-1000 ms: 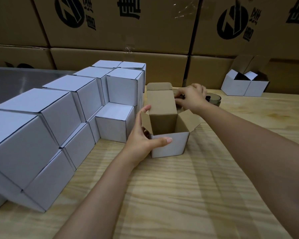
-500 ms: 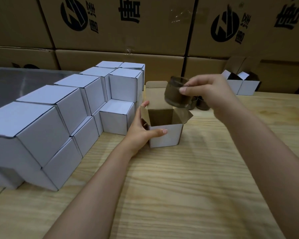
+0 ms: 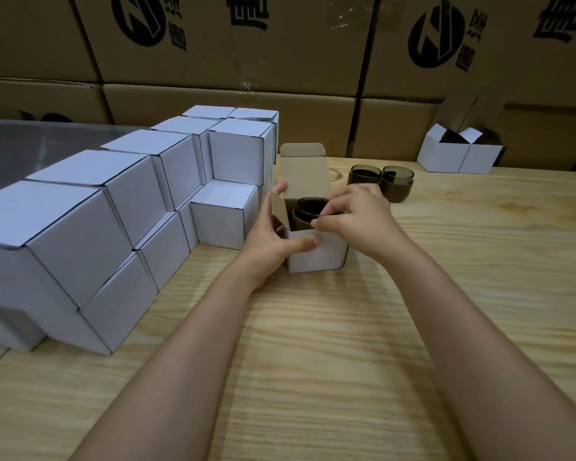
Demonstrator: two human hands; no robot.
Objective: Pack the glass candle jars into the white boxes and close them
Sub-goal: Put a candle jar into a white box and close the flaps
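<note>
Candle jar (image 3: 310,207) is going into the open white box (image 3: 316,251) near the middle of the table (image 3: 346,344), and as far as we can tell it's not all the way down yet, since the dark rim pokes up above the front wall. Our right grip (image 3: 356,217) has its fingertips pinched on the near side of that rim, fingers curled in. Our left grip (image 3: 273,241) wraps the box's left front corner, thumb across the front face, fingers up by the side flap. The lid flap (image 3: 305,171) stands straight up at the back, so none of the closing is done on this one. Progress-wise, a big stack of closed boxes (image 3: 113,211) sits to the left; we'd guess those are finished, though we can't see inside. What's left: one loose jar (image 3: 364,174) and a second loose jar (image 3: 398,183) wait just behind the box, and a pair of open boxes (image 3: 459,158) sits at the far right for them.
</note>
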